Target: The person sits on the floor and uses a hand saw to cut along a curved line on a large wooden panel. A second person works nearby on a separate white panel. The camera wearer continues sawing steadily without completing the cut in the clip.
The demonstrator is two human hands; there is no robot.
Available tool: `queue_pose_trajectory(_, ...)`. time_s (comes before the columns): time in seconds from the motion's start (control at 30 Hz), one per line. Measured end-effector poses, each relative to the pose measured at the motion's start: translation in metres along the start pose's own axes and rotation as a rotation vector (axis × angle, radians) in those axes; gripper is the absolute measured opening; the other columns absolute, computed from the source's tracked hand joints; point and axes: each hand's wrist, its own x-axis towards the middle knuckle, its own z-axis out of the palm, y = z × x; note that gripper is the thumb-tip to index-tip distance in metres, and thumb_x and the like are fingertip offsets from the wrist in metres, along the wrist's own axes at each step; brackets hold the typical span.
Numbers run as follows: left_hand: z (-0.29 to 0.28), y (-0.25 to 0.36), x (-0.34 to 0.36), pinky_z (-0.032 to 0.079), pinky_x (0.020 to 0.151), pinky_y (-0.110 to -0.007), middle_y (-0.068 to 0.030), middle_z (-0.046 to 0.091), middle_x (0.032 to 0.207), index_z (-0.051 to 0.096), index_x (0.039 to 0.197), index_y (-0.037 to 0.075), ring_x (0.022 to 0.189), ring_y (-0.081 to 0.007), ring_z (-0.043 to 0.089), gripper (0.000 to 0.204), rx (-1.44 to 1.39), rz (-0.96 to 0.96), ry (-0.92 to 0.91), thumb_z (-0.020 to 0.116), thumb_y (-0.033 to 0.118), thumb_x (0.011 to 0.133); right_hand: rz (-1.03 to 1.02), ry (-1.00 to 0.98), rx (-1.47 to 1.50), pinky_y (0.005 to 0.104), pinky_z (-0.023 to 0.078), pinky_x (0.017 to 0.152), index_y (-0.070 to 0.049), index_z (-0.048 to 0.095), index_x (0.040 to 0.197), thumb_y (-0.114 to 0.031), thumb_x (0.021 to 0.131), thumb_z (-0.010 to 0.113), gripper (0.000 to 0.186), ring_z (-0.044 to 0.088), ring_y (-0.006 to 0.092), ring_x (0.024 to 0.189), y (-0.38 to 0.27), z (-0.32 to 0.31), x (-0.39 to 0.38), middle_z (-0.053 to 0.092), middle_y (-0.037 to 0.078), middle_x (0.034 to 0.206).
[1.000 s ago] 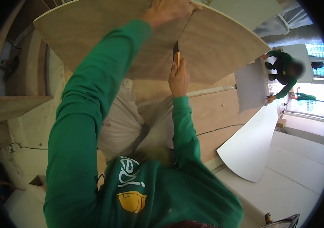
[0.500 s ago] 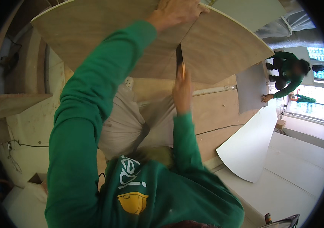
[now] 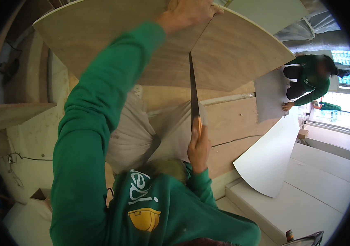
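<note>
A large brown plywood board with a pale curved edge stands in front of me. My left hand is closed over its far edge, beside the upper end of a thin saw cut. My right hand grips the orange-brown handle of a handsaw. The dark blade runs away from me, its far tip at the lower end of the cut. My legs in light trousers are below the board.
Another person in green crouches at the right, one hand on a grey sheet. A white curved panel lies nearby. A dark cable crosses the brown floor boards. Wooden shelving stands at the left.
My right hand has drawn the handsaw back toward my body, baring more of its blade. My left hand stays at the board's edge. The other person has shifted slightly.
</note>
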Motion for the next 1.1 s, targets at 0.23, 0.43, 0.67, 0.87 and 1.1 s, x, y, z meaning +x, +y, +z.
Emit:
queue_pose_trajectory(0.23,0.005,0.011,0.004,0.060,0.081,-0.054,-0.0244,0.078,0.085,0.082,0.093,0.000,0.084,-0.0432,0.078,0.043,-0.007,0.031,-0.028,0.072,0.042,0.099,-0.129,0.143,-0.091,0.0635,0.048,0.067,-0.006,0.054,0.145,-0.027,0.116,0.059,0.037,0.067,0.0592,0.082,-0.015,0.079,0.215,0.071,0.035,0.094)
queue_pose_trajectory(0.43,0.008,0.001,0.004,0.059,0.080,-0.055,-0.0240,0.078,0.084,0.081,0.092,0.000,0.083,-0.0435,0.078,0.042,-0.005,0.035,0.005,0.075,0.041,0.098,-0.084,0.069,-0.094,0.0573,0.053,0.068,-0.005,0.056,0.151,-0.027,0.118,0.057,0.041,0.071,0.0539,0.083,0.007,0.031,0.061,0.072,0.030,0.094)
queue_pose_trajectory(0.67,0.007,0.004,0.000,0.059,0.077,-0.055,-0.0245,0.076,0.081,0.080,0.090,-0.001,0.080,-0.0443,0.077,0.042,-0.040,0.047,0.057,0.076,0.040,0.097,-0.043,0.035,-0.049,0.0575,0.053,0.070,-0.005,0.059,0.145,-0.026,0.118,0.054,0.035,0.071,0.0525,0.089,0.000,0.020,0.043,0.072,0.030,0.096)
queue_pose_trajectory(0.87,0.000,0.012,0.001,0.059,0.077,-0.055,-0.0253,0.076,0.080,0.080,0.090,0.000,0.080,-0.0450,0.077,0.043,-0.058,0.064,0.033,0.076,0.042,0.097,-0.113,0.121,-0.052,0.0618,0.047,0.074,-0.002,0.056,0.124,-0.031,0.119,0.054,0.030,0.066,0.0571,0.095,-0.034,0.069,0.205,0.069,0.034,0.099)
queue_pose_trajectory(1.1,0.007,0.000,0.005,0.060,0.078,-0.054,-0.0264,0.076,0.081,0.080,0.090,-0.003,0.081,-0.0452,0.077,0.046,-0.063,0.049,0.052,0.076,0.042,0.097,0.022,0.007,0.011,0.0585,0.052,0.075,-0.004,0.059,0.141,-0.032,0.120,0.051,0.036,0.068,0.0574,0.095,0.001,0.013,0.020,0.071,0.033,0.106)
